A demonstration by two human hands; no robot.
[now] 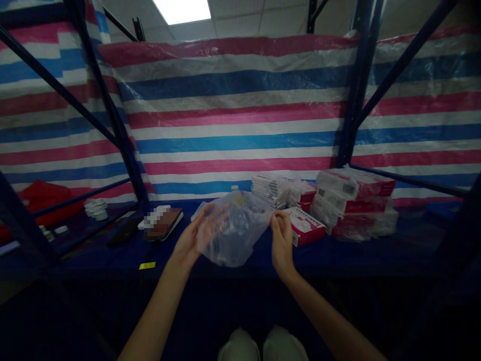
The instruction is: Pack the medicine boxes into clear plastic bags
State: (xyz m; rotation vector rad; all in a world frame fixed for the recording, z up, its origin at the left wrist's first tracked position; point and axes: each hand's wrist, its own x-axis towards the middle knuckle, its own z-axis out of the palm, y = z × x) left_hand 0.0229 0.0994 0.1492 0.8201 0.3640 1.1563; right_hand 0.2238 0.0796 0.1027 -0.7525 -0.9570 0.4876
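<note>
A clear, crinkled plastic bag (235, 240) hangs in the air between my two hands, above the front of the blue tabletop. My left hand (195, 233) is open at the bag's left side, its stretched-out fingers showing through the film. Whether they lie inside or behind the plastic I cannot tell. At the opposite side, my right hand (281, 240) pinches the bag's edge between thumb and fingers, pulling that corner taut. A yellowish spot shows through the top of the bag; what it is, I cannot make out. Just beyond my right hand lies a pink-and-white box (306, 226).
Plastic-wrapped pink-and-white boxes (353, 200) are stacked at the right, with more packs (268, 188) behind the bag. To the left lie a brown phone-like item (165, 224), a dark flat object (126, 231) and white lids (96, 208). Blue rack posts (353, 130) frame the table.
</note>
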